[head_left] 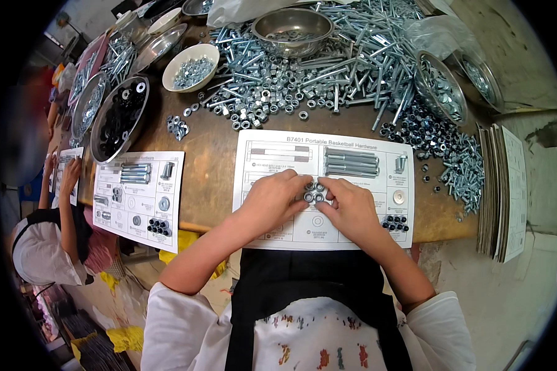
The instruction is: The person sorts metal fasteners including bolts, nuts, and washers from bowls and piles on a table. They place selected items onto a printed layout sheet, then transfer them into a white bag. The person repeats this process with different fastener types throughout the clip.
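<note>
A printed hardware card (278,238) lies flat at the table's front edge before me. In its middle, several silver hex nuts (309,197) sit packed in a small cluster. My left hand (275,199) grips the cluster from the left with its fingertips. From the right, the bent fingers and thumb of my right hand (353,210) press against the same nuts. Above my right hand, long silver bolts (351,162) lie stacked on the card, with a short bolt (400,164) beside them. A washer (399,196) and several black-ringed lock nuts (394,223) are at the card's right side.
Heaped bolts (365,59) and loose nuts (254,99) cover the back. Steel bowls (293,25) and a white bowl (192,67) stand there. Another filled card (139,198) lies left, near a co-worker (49,244). Stacked cards (501,191) stand at right.
</note>
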Demonstrator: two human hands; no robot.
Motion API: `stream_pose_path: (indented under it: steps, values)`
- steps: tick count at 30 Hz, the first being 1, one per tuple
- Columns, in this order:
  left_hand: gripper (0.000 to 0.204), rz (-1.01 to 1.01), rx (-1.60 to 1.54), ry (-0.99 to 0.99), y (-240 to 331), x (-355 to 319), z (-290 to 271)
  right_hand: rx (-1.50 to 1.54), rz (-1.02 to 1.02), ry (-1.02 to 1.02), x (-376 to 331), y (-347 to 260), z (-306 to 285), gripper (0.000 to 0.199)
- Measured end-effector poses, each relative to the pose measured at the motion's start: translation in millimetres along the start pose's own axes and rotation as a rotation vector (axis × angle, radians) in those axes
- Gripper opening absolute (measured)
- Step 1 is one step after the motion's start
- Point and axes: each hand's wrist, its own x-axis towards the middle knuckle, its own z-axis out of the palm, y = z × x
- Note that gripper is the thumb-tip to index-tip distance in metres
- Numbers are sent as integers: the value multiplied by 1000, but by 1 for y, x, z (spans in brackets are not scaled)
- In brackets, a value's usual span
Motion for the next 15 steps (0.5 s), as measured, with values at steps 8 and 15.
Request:
stream_pose_path:
  steps: [8, 15]
  values:
    - [48, -10, -83, -34, -4, -3, -6, -23, -60, 68, 2, 1, 6, 48]
    - [29, -247, 217, 503, -88, 18, -90, 94, 55, 131, -3, -8, -24, 38]
